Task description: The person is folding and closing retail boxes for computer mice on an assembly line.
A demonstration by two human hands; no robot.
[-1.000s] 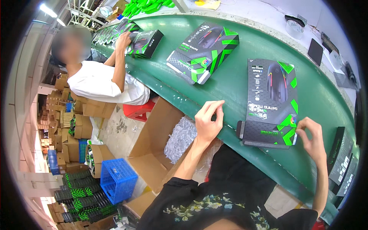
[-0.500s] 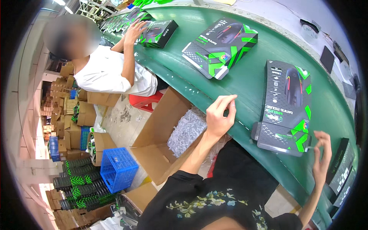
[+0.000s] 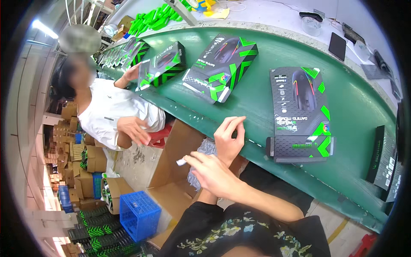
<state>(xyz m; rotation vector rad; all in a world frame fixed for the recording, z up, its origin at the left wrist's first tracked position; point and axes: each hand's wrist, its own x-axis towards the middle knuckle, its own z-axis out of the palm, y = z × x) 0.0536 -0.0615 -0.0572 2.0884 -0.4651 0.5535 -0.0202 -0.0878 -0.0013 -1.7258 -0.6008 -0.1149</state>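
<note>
My left hand [image 3: 230, 139] hovers by the near edge of the green conveyor belt, its thumb and fingertips drawn together. Anything between them is too small to make out. Crossing over my left forearm, my right hand [image 3: 209, 173] pinches a small white scrap [image 3: 181, 162] at its fingertips. Below it, an open cardboard box [image 3: 173, 182] contains shredded pale paper [image 3: 198, 171], partly covered by my arms. To the right of my left hand, a black and green mouse box [image 3: 295, 105] lies on the belt with its end flap spread toward me.
Farther left lie another mouse box [image 3: 220, 64] and one [image 3: 162, 66] touched by a co-worker in a white shirt [image 3: 122, 109]. Dark boxes [image 3: 381, 160] stand at the far right. A blue crate [image 3: 139, 216] and stacked black-green packages [image 3: 92, 227] are on the floor.
My right hand has left the flap end of the nearest mouse box and swung left across my body. The mouse boxes have shifted left in view. The co-worker's hands have parted.
</note>
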